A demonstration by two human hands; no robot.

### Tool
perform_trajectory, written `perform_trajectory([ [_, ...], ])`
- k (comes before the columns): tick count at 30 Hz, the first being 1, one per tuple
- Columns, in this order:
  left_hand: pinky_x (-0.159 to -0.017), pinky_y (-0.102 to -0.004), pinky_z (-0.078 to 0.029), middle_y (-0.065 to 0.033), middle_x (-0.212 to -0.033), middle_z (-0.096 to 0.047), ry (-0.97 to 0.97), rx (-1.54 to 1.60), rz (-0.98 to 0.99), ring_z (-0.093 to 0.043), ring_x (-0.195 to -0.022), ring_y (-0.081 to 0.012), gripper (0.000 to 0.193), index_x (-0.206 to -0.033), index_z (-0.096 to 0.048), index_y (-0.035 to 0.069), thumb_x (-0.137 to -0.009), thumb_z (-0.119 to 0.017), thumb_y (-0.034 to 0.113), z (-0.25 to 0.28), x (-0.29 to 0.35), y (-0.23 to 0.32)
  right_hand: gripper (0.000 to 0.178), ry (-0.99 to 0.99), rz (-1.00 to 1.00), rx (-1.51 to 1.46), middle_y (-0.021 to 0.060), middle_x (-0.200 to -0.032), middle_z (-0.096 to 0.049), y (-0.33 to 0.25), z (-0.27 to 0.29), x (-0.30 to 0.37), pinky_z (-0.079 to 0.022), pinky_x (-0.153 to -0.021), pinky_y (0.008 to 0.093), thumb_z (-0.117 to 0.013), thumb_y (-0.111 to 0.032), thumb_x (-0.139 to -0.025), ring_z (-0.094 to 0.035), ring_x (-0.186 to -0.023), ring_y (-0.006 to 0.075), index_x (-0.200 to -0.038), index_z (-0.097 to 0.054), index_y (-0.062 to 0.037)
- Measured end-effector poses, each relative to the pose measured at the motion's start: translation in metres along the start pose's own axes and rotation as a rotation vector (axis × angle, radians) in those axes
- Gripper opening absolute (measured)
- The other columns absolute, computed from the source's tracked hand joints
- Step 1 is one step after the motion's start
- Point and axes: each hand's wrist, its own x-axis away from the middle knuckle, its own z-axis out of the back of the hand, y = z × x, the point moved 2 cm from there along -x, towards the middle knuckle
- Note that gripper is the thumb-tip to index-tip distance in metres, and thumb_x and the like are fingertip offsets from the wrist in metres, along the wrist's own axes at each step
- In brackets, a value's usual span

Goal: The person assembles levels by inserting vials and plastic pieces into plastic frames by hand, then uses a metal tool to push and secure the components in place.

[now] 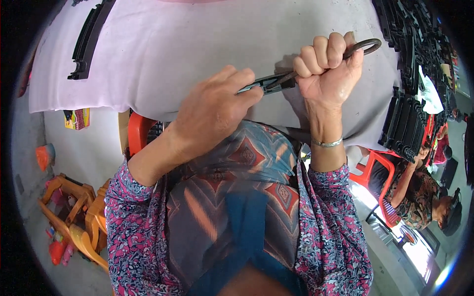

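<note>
My left hand (212, 108) is closed around one end of a dark plastic strip (269, 85), thumb and forefinger pinching it. Wrapped in a fist, my right hand (327, 69) grips a dark metal tool with a looped handle (370, 45). The loop sticks out past the thumb side of the fist. From its other side, the tool's shaft reaches to the strip and lies against it. My fingers hide part of both pieces. Both hands are over the near part of the cloth-covered table (197, 39).
A long black plastic strip (89, 44) lies at the table's far left. Rows of black strips (405, 123) are piled along the right edge. At the right, another person (414, 192) is near a red plastic chair (377, 172). Wooden furniture (74, 212) stands at lower left.
</note>
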Motion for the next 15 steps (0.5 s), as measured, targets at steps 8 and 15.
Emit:
perform_trajectory([
  [8, -0.069, -0.0393, -0.050, -0.0101, -0.094, -0.055, 0.057, 0.003, -0.029, -0.056, -0.085, -0.0295, 0.020, -0.095, -0.062, 0.002, -0.075, -0.063, 0.002, -0.0018, -0.0004, -0.0003, 0.056, -0.006, -0.017, -0.039, -0.0033, -0.053, -0.021, 0.0018, 0.0000, -0.0008, -0.012, -0.044, 0.0281, -0.038, -0.057, -0.096, -0.015, -0.047, 0.0102, -0.062, -0.032, -0.0137],
  [15, -0.066, -0.0386, -0.049, -0.0090, -0.087, -0.049, 0.081, -0.006, -0.047, -0.054, -0.081, -0.0277, 0.013, -0.089, -0.059, 0.002, -0.076, -0.059, 0.004, -0.0020, -0.0001, 0.0003, 0.055, -0.025, -0.026, -0.084, -0.0033, -0.053, -0.021, 0.0029, 0.0032, -0.0023, -0.012, -0.044, 0.0281, -0.036, -0.056, -0.097, -0.014, -0.047, 0.0101, -0.062, -0.031, -0.0139],
])
